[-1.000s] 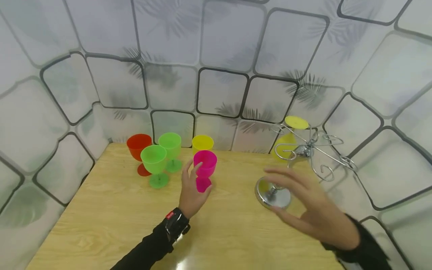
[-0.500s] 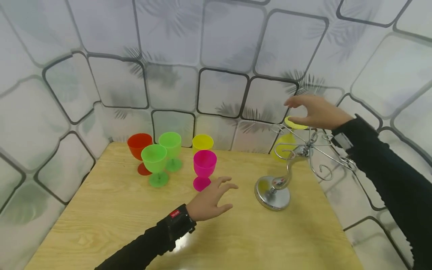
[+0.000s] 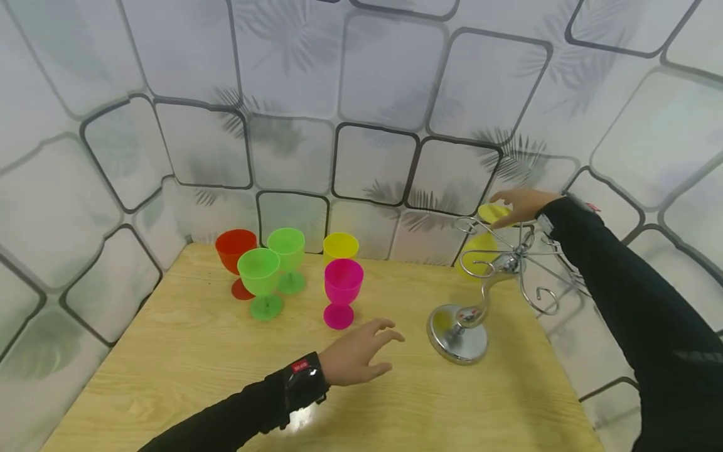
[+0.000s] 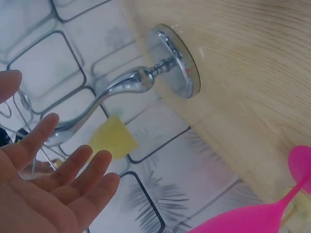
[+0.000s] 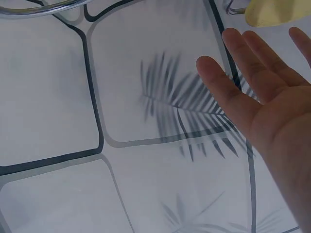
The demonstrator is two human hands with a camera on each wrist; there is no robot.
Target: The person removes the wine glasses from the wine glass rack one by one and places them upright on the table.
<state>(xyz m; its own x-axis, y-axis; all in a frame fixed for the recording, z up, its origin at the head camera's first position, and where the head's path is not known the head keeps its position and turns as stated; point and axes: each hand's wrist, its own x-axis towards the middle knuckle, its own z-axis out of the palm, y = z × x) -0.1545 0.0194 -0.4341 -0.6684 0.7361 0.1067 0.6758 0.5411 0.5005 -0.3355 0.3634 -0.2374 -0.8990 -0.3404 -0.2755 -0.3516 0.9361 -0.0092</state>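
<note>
A chrome rack with a round base and curled wire arms stands at the right of the table. From it a yellow goblet hangs upside down, its foot uppermost. My right hand reaches over the rack beside that foot; in the right wrist view its fingers are spread below a yellow edge, with a gap showing. Over the table's middle, my left hand holds nothing, fingers loosely bent. The pink goblet stands upright just beyond it, also partly seen in the left wrist view.
Behind the pink goblet stands another yellow goblet. Two green goblets and a red goblet are upright at the left. All rest on a wooden table, with patterned curtain-like walls behind and at both sides.
My right hand has risen from in front of the rack, then lowered to the hanging goblet's foot. My left hand has left the pink goblet and moved right and nearer.
</note>
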